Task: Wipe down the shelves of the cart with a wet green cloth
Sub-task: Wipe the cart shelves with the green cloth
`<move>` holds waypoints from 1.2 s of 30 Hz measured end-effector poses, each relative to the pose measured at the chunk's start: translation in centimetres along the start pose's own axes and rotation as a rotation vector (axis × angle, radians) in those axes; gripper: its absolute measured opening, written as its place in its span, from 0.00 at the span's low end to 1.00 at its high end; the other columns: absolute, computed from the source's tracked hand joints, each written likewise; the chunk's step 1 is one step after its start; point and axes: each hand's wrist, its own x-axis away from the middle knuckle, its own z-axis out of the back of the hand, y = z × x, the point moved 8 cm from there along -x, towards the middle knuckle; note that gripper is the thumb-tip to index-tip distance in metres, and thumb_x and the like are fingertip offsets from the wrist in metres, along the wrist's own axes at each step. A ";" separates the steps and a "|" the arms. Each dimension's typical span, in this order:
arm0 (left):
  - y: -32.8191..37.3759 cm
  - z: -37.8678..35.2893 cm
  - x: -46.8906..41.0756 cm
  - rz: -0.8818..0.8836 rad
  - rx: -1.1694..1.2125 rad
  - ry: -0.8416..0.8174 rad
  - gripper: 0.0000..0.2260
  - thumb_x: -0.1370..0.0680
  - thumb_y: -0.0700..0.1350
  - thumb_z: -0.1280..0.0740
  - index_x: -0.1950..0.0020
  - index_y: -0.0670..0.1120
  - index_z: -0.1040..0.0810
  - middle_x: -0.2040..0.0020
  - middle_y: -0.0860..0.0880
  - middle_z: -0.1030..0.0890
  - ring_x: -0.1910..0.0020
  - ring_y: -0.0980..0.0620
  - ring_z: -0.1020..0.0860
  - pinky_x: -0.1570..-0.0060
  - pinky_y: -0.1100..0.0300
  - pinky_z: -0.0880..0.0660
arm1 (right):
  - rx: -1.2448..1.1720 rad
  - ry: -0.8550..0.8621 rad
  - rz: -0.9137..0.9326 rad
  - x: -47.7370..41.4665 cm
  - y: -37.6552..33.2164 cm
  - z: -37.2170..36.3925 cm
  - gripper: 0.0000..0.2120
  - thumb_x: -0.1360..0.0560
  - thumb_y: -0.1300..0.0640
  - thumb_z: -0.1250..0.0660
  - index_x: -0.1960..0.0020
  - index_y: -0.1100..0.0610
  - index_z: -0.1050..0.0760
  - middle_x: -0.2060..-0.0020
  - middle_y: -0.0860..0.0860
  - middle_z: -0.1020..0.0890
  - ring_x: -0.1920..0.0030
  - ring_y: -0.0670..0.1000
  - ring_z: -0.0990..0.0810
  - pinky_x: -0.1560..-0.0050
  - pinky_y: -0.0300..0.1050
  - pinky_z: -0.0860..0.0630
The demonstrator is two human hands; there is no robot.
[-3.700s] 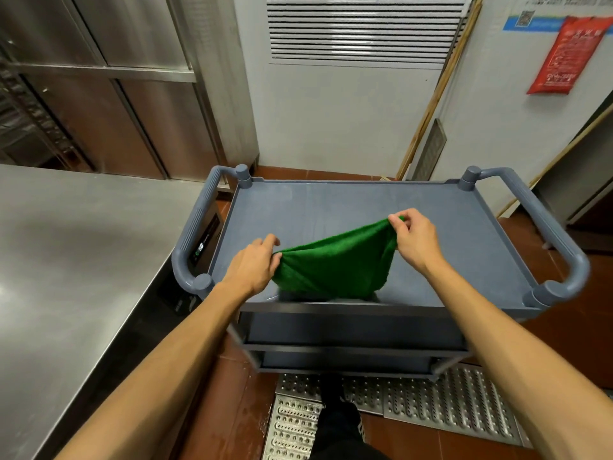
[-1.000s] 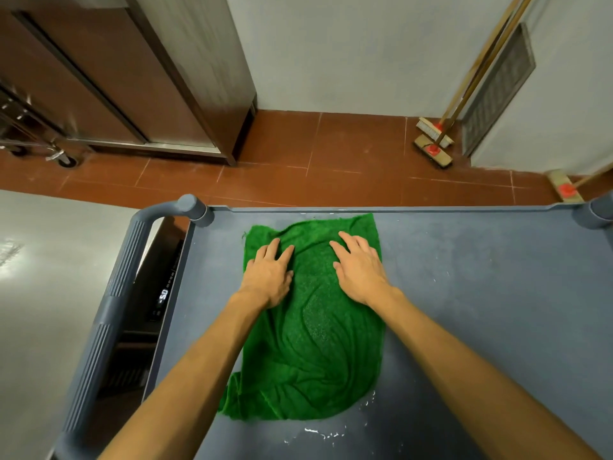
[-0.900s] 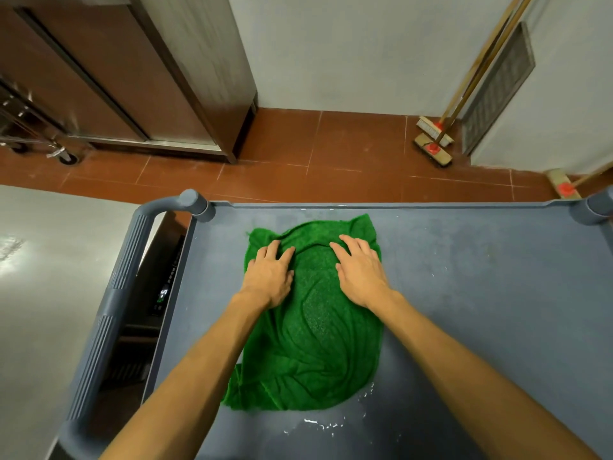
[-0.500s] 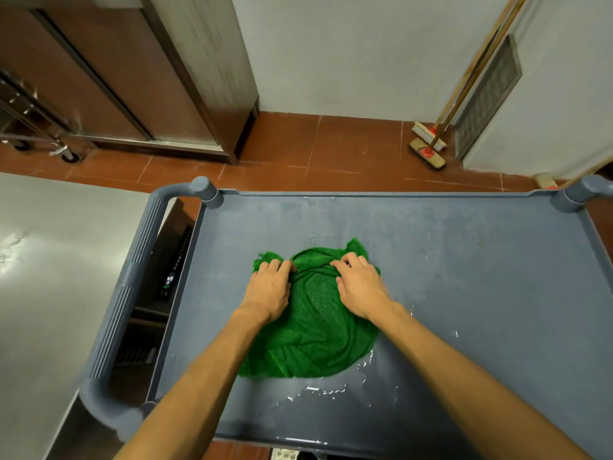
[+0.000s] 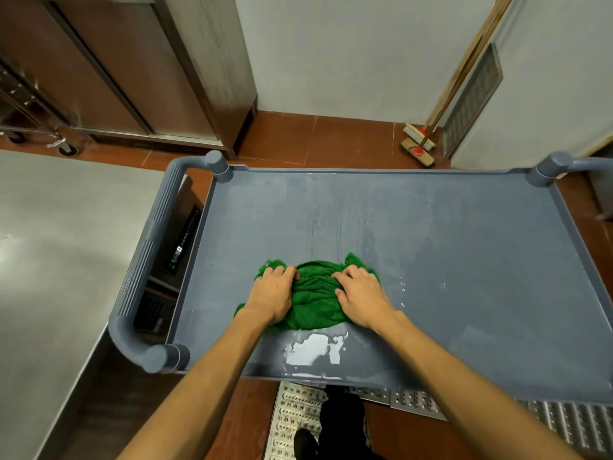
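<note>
The green cloth point(image 5: 315, 298) lies bunched on the top shelf point(image 5: 447, 260) of the grey cart, nearer to the near edge than to the far edge and left of the middle of the shelf. Both hands rest on top of it, palms down. The left hand point(image 5: 273, 295) covers the left part of the cloth, with its fingers curled over the far left edge of the fabric, so that a small green corner shows beyond the knuckles. The right hand point(image 5: 360, 298) covers the right part, its fingers bent and pressing into the folds, and another green corner rises just beyond its fingertips. Neither hand lifts the cloth; each one is half closed and presses the fabric flat against the shelf, and the wrinkled middle of the cloth shows between them. Just in front of the cloth, toward the near edge, a puddle of water point(image 5: 315, 350) shines on the shelf, and faint wet streaks point(image 5: 331, 224) run from the cloth toward the far edge. The left handle point(image 5: 146, 260) of the cart stands beside a steel counter point(image 5: 59, 254). Two brooms point(image 5: 419, 144) lean against the wall beyond the far edge.
</note>
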 end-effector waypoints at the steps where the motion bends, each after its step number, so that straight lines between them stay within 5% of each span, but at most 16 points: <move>1: 0.1 -0.2 0.5 -0.006 0.002 0.003 0.15 0.18 0.43 0.42 0.32 0.47 0.29 0.36 0.43 0.25 0.40 0.41 0.28 0.38 0.48 0.31 | 0.006 -0.008 -0.005 0.6 -0.1 -0.2 0.21 0.18 0.51 0.43 0.27 0.53 0.32 0.38 0.52 0.26 0.38 0.55 0.28 0.35 0.50 0.34; 27: 2.2 -3.8 11.1 -0.147 -0.123 0.020 0.16 0.19 0.42 0.42 0.31 0.49 0.29 0.37 0.44 0.22 0.41 0.41 0.27 0.43 0.49 0.30 | 0.001 -0.051 -0.079 12.8 -2.1 -4.3 0.27 0.24 0.65 0.42 0.27 0.49 0.32 0.38 0.52 0.26 0.38 0.56 0.29 0.37 0.48 0.34; 36: 2.5 -4.0 13.1 -0.160 -0.180 0.048 0.18 0.17 0.45 0.45 0.28 0.55 0.29 0.34 0.48 0.25 0.33 0.44 0.31 0.33 0.49 0.37 | -0.047 -0.059 -0.087 14.5 -2.3 -4.2 0.27 0.22 0.66 0.43 0.26 0.49 0.33 0.35 0.51 0.27 0.36 0.56 0.31 0.35 0.51 0.32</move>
